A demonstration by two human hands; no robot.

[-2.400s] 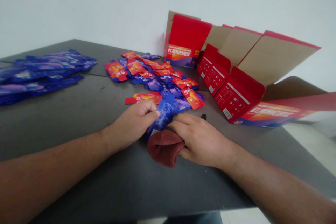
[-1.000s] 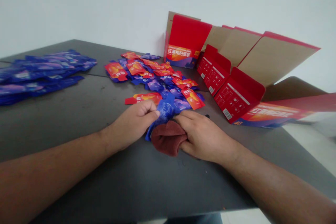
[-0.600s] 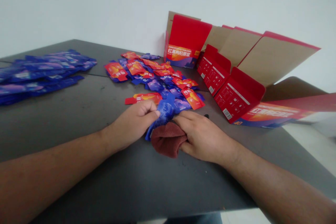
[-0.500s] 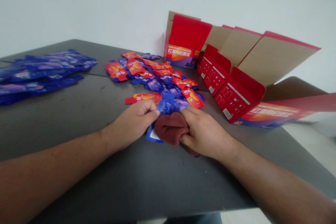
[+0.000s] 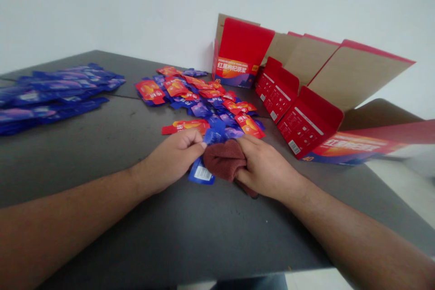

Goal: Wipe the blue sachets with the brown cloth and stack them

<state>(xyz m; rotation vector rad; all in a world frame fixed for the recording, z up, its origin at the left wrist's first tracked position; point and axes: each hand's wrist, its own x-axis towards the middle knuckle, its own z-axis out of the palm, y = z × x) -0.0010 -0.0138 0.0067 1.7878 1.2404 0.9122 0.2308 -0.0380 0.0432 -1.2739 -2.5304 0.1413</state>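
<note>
A blue sachet (image 5: 202,174) with a white barcode label lies near the middle of the table, partly covered. My left hand (image 5: 181,152) is closed, thumb and finger pinching the sachet's left edge. In my right hand (image 5: 267,163) is a bunched brown cloth (image 5: 224,159), pressed over the sachet's middle; the fingertips are hidden in and behind it. Just beyond both hands, a red sachet (image 5: 190,126) lies flat, and a loose pile of red and blue sachets (image 5: 200,95) spreads behind.
At the left lies a stack of long blue-purple packets (image 5: 61,88). Along the right stand several open red cartons (image 5: 295,127) with raised flaps, one more carton (image 5: 234,70) at the back. The dark table (image 5: 190,235) ends in front of me; a white wall rises behind.
My right hand has slid the cloth slightly up and to the right over the blue sachet, uncovering more of its barcode label. The left hand keeps its pinch in place.
</note>
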